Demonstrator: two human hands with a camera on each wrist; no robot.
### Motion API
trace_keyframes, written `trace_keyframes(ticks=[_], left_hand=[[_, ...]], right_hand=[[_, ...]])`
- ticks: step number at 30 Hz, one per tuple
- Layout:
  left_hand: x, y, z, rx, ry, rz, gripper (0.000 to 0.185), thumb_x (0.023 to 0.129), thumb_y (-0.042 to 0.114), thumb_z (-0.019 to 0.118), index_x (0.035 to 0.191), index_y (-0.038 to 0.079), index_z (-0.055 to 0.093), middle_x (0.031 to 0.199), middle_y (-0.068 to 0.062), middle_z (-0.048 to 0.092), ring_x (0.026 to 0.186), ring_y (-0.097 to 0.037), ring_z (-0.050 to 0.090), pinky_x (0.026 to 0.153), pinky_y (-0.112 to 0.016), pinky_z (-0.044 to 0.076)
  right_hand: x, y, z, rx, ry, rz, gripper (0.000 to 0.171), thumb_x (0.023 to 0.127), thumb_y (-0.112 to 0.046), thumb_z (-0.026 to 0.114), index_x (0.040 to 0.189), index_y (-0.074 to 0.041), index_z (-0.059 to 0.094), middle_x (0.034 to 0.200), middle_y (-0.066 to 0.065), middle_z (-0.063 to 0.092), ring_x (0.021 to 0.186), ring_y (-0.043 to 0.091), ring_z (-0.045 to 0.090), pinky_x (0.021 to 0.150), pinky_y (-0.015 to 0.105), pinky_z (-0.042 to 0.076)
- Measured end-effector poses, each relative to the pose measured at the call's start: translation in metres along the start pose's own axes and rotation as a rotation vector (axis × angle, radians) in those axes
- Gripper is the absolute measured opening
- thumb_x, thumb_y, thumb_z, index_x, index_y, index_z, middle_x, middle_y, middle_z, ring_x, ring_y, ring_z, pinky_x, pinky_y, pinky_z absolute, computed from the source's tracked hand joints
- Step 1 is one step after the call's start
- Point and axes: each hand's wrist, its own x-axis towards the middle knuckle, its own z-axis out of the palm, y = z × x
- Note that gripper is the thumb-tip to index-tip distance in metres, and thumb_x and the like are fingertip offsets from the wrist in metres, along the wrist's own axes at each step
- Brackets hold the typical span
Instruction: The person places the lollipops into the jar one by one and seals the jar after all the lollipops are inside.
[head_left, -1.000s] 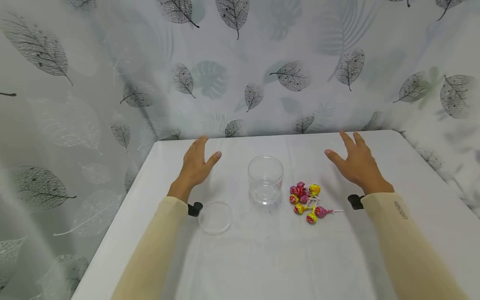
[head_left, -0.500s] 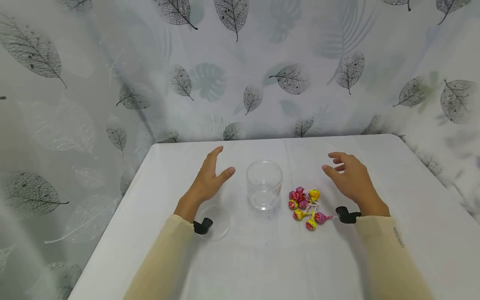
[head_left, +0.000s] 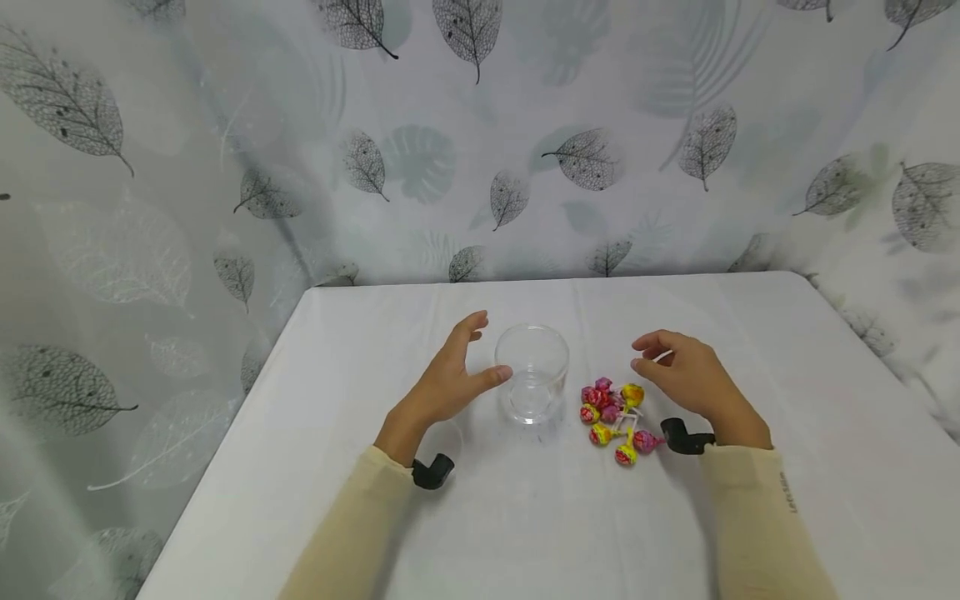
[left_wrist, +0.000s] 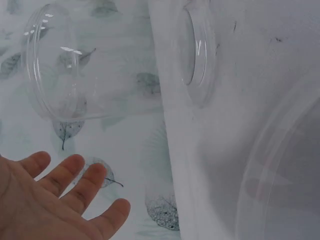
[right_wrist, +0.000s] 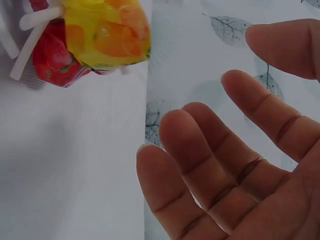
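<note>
A clear, empty plastic jar (head_left: 532, 372) stands upright in the middle of the white table (head_left: 757, 325). My left hand (head_left: 480, 358) is just left of it, fingers spread around nothing, with the thumb close to the jar's wall; in the left wrist view the palm (left_wrist: 45, 200) is apart from the jar (left_wrist: 110, 65). A small pile of wrapped lollipops (head_left: 611, 414) lies right of the jar. My right hand (head_left: 642, 353) hovers above the pile, fingers loosely curled, holding nothing. The right wrist view shows a yellow lollipop (right_wrist: 107, 30) beyond my fingers (right_wrist: 210, 160).
The jar's clear lid (left_wrist: 280, 170) lies flat on the table by my left wrist, mostly hidden in the head view. A leaf-printed curtain (head_left: 525, 150) closes off the back and both sides. Bare table surface stretches toward the front edge.
Both hands have come inward and nearer: the left from the far left to beside the jar, the right from the far right to above the lollipops, its fingers curling. The objects have not moved.
</note>
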Motion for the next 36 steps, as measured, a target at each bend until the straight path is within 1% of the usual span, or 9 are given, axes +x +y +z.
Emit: trace_keyframes(ticks=[4, 7, 10, 13, 16, 22, 25, 29, 36], left_hand=[[0.001, -0.002, 0.011, -0.031, -0.013, -0.020, 0.097, 0.089, 0.051, 0.078, 0.165, 0.027, 0.022, 0.166, 0.009, 0.032, 0.151, -0.018, 0.036, 0.117, -0.059, 0.036], [0.002, -0.003, 0.019, -0.055, -0.023, -0.026, 0.101, 0.086, 0.051, 0.082, 0.164, 0.029, 0.022, 0.166, 0.008, 0.033, 0.150, -0.019, 0.037, 0.115, -0.058, 0.038], [0.004, -0.003, 0.025, -0.062, -0.029, -0.038, 0.104, 0.082, 0.053, 0.085, 0.163, 0.033, 0.023, 0.165, 0.007, 0.034, 0.149, -0.019, 0.037, 0.114, -0.058, 0.040], [0.005, -0.003, 0.029, -0.059, -0.040, -0.040, 0.105, 0.081, 0.052, 0.086, 0.163, 0.037, 0.022, 0.164, 0.008, 0.037, 0.149, -0.021, 0.038, 0.114, -0.059, 0.039], [0.007, -0.002, 0.032, -0.057, -0.049, -0.029, 0.106, 0.081, 0.049, 0.088, 0.163, 0.037, 0.022, 0.162, 0.008, 0.039, 0.147, -0.023, 0.040, 0.115, -0.058, 0.038], [0.007, 0.001, 0.035, -0.055, -0.049, -0.020, 0.106, 0.080, 0.046, 0.089, 0.161, 0.036, 0.023, 0.161, 0.005, 0.043, 0.144, -0.022, 0.044, 0.115, -0.055, 0.040], [0.008, 0.002, 0.036, -0.053, -0.053, -0.007, 0.104, 0.081, 0.046, 0.089, 0.161, 0.035, 0.023, 0.160, 0.005, 0.045, 0.144, -0.019, 0.044, 0.116, -0.052, 0.040], [0.009, 0.002, 0.037, -0.050, -0.059, 0.015, 0.103, 0.081, 0.046, 0.088, 0.161, 0.033, 0.024, 0.159, 0.006, 0.045, 0.144, -0.018, 0.045, 0.118, -0.048, 0.038], [0.011, 0.001, 0.039, -0.048, -0.065, 0.026, 0.104, 0.081, 0.045, 0.089, 0.161, 0.031, 0.024, 0.159, 0.004, 0.045, 0.144, -0.020, 0.045, 0.118, -0.048, 0.038]], right_hand=[[0.004, 0.006, 0.007, 0.000, -0.048, -0.005, 0.033, 0.101, -0.025, 0.067, 0.127, -0.003, 0.067, 0.117, 0.017, 0.068, 0.106, 0.036, 0.063, 0.082, 0.045, 0.056], [0.007, 0.012, 0.013, 0.008, -0.090, -0.003, 0.031, 0.102, -0.024, 0.065, 0.124, -0.003, 0.068, 0.116, 0.016, 0.069, 0.106, 0.035, 0.064, 0.084, 0.046, 0.056], [0.010, 0.017, 0.018, 0.029, -0.122, 0.003, 0.029, 0.102, -0.024, 0.064, 0.122, -0.003, 0.070, 0.114, 0.014, 0.070, 0.104, 0.032, 0.064, 0.083, 0.041, 0.055], [0.012, 0.020, 0.022, 0.052, -0.136, 0.011, 0.028, 0.102, -0.024, 0.064, 0.119, -0.004, 0.071, 0.112, 0.013, 0.071, 0.100, 0.028, 0.064, 0.080, 0.035, 0.052], [0.013, 0.020, 0.024, 0.059, -0.143, 0.019, 0.027, 0.101, -0.023, 0.063, 0.117, -0.004, 0.071, 0.111, 0.012, 0.071, 0.096, 0.026, 0.063, 0.079, 0.034, 0.051], [0.013, 0.016, 0.025, 0.043, -0.152, 0.053, 0.026, 0.100, -0.024, 0.063, 0.114, -0.005, 0.072, 0.109, 0.011, 0.072, 0.096, 0.026, 0.061, 0.081, 0.037, 0.050], [0.012, 0.013, 0.024, 0.043, -0.154, 0.064, 0.022, 0.098, -0.021, 0.065, 0.111, -0.005, 0.073, 0.106, 0.011, 0.072, 0.096, 0.027, 0.062, 0.081, 0.038, 0.050], [0.011, 0.010, 0.023, 0.057, -0.161, 0.065, 0.017, 0.095, -0.015, 0.068, 0.107, -0.004, 0.073, 0.101, 0.010, 0.073, 0.093, 0.026, 0.063, 0.077, 0.035, 0.051], [0.012, 0.009, 0.025, 0.088, -0.184, 0.060, 0.013, 0.092, -0.008, 0.070, 0.104, -0.004, 0.075, 0.098, 0.008, 0.072, 0.091, 0.025, 0.062, 0.075, 0.032, 0.052]])
